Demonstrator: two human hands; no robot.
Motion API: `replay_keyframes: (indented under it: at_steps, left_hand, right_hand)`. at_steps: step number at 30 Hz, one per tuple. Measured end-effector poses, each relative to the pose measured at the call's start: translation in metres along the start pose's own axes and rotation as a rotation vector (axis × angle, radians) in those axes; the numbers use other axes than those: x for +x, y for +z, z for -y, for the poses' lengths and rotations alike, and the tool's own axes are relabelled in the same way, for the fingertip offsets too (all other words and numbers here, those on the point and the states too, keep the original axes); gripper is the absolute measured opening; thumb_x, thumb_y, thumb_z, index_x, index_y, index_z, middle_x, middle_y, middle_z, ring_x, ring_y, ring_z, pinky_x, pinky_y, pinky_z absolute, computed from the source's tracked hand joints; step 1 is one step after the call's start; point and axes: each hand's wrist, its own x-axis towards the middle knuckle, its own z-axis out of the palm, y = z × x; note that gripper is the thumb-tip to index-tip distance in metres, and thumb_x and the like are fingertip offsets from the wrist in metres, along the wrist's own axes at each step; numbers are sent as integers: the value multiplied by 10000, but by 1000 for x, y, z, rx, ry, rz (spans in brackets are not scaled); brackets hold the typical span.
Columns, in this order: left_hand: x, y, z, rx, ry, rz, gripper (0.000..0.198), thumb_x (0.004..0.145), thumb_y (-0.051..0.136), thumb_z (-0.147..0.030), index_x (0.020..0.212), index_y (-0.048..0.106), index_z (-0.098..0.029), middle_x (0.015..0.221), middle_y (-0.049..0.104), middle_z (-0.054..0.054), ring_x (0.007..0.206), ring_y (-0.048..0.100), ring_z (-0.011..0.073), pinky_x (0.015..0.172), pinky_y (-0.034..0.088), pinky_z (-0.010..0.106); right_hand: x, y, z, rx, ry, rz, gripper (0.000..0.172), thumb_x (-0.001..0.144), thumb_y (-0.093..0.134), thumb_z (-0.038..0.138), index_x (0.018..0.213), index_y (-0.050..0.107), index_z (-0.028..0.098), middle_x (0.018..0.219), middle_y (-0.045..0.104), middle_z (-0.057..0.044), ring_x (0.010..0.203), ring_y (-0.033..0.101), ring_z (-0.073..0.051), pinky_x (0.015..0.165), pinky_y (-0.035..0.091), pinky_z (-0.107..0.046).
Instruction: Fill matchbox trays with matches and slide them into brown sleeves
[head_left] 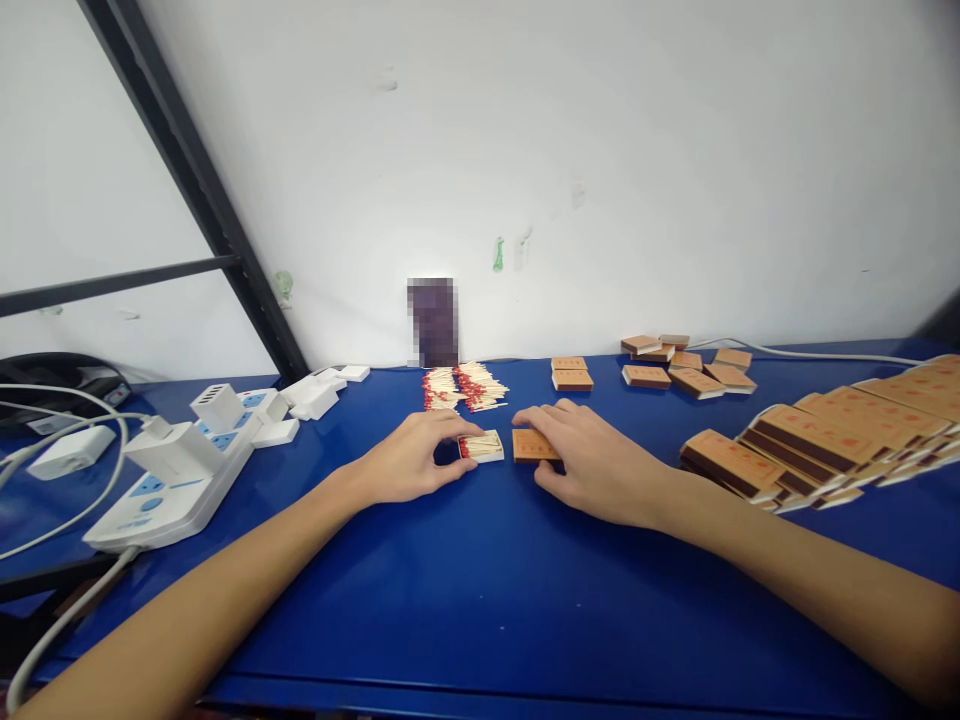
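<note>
On the blue table, my left hand [414, 456] pinches the left end of a white matchbox tray [491, 458] between thumb and fingers. Red-tipped matches [481, 444] lie inside that tray. Just to its right, my right hand [581, 455] grips an orange matchbox sleeve [528, 446] with a dark striking side, thumb at the near edge and fingers over the far one. A small gap separates sleeve and tray. Behind them lie two loose piles of matches, a left pile [441, 388] and a right pile [481, 386], mostly red heads and pale sticks.
Two matchboxes [572, 380] sit behind my right hand, with several scattered matchboxes [697, 383] farther right. Rows of stacked matchboxes [832, 430] fill the right side. At left are a power strip [187, 500] with plugs and white cables. A blurred dark rectangle [436, 322] stands against the wall.
</note>
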Motion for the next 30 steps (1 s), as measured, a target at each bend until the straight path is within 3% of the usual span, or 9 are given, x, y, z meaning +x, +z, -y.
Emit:
replay_keyframes:
  at_steps: [6, 30]
  left_hand:
    - [-1, 1, 3, 15, -4, 15, 320, 908, 579, -291, 1218, 619, -226, 1138, 650, 70, 991, 623, 204, 909, 490, 367]
    - [-1, 0, 7, -45, 23, 40, 283, 917, 563, -250, 1185, 650, -230, 1173, 621, 68, 1030, 608, 199, 936, 475, 364]
  right_hand:
    - [-3, 6, 2, 191, -27, -27, 504, 802, 548, 161, 1296, 463, 212, 1177, 588, -110, 1101, 535, -272, 910, 461, -417]
    - [1, 3, 0, 351, 9, -14, 392, 818, 588, 204, 1200, 507, 230, 1121, 649, -66, 993, 621, -228, 863, 487, -383]
